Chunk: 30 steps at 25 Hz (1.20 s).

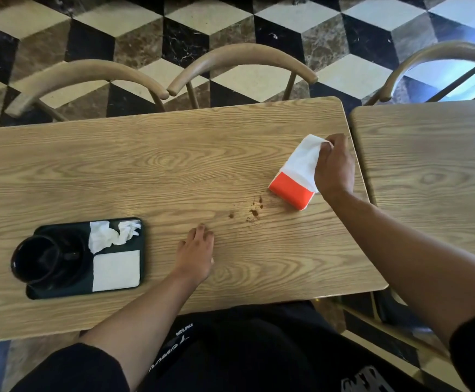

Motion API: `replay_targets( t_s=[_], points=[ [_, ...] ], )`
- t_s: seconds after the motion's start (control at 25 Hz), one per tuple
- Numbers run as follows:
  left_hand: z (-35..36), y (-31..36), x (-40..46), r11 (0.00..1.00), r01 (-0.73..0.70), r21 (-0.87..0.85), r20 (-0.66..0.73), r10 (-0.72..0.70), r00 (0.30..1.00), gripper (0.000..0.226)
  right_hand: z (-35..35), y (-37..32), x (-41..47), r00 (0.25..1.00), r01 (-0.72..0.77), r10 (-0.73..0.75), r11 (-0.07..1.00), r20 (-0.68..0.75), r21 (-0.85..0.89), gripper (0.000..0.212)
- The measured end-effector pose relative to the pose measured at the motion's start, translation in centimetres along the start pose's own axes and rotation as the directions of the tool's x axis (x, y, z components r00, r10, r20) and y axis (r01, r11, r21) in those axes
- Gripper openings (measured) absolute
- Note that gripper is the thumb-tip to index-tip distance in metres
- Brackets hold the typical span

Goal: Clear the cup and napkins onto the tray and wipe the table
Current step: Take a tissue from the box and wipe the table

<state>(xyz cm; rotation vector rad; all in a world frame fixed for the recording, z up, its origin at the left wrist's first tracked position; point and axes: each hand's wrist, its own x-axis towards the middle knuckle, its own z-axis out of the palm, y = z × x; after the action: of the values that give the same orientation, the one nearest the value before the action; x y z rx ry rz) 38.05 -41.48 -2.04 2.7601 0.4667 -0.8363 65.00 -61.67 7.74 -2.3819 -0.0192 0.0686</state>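
Right hand (334, 165) pinching tissue (305, 159); stained table (151, 171).

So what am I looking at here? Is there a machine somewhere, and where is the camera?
No machine: a person works with bare hands, and the camera sits on their head, looking down. The right hand pinches a white tissue at an orange tissue pack on the wooden table. The left hand rests flat and empty. Near it are brown spill spots. On the dark tray sit a black cup, a crumpled napkin and a flat napkin. Chairs stand behind.
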Motion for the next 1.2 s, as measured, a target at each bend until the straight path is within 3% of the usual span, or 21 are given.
replay_targets(
  t_s=[0.16, 0.24, 0.36, 0.44, 0.52, 0.64, 0.76, 0.96, 1.2],
  points=[
    [-0.2, 0.1, 0.1, 1.0, -0.005, 0.001, -0.001, 0.005, 1.0, 0.063, 0.6, 0.2, -1.3, 0.996, 0.092, -0.092, 0.992, -0.004, 0.084, 0.025],
    [-0.3, 0.2, 0.1, 1.0, -0.001, -0.003, 0.003, 0.001, 1.0, 0.061, 1.5, 0.6, -2.1, 0.974, 0.134, -0.121, 0.989, 0.189, -0.058, 0.03],
    [-0.3, 0.2, 0.2, 1.0, 0.01, -0.003, 0.002, -0.01, 1.0, 0.06, 3.2, 2.8, -3.3, 0.875, 0.207, -0.004, 0.906, 0.483, -0.368, 0.065],
    [-0.2, 0.3, 0.3, 1.0, 0.012, 0.001, -0.016, -0.012, 1.0, 0.059, 4.5, 4.3, -4.1, 0.864, 0.204, 0.063, 0.863, 0.5, -0.462, 0.076],
    [0.0, 0.4, 0.6, 1.0, 0.019, 0.013, -0.022, -0.019, 1.0, 0.059, 5.5, 5.2, -4.2, 0.88, 0.199, 0.069, 0.844, 0.469, -0.498, 0.071],
    [0.1, 0.3, 0.6, 1.0, 0.019, 0.021, -0.027, -0.019, 0.999, 0.059, 5.3, 5.6, -3.6, 0.894, 0.281, -0.021, 0.803, 0.447, -0.525, 0.056],
    [0.4, 0.2, 0.8, 1.0, 0.023, 0.018, -0.028, -0.022, 0.999, 0.061, 5.0, 7.1, -2.0, 0.892, 0.351, -0.093, 0.759, 0.442, -0.548, 0.06],
    [0.4, 0.3, 0.8, 0.999, 0.032, 0.021, -0.025, -0.031, 0.999, 0.068, 4.8, 7.5, -1.8, 0.911, 0.339, -0.132, 0.78, 0.391, -0.526, 0.064],
    [0.0, 0.2, 0.7, 1.0, 0.025, 0.016, -0.007, -0.025, 1.0, 0.067, 6.1, 6.5, -8.1, 0.89, 0.22, -0.157, 0.97, 0.428, -0.103, 0.054]
  ],
)
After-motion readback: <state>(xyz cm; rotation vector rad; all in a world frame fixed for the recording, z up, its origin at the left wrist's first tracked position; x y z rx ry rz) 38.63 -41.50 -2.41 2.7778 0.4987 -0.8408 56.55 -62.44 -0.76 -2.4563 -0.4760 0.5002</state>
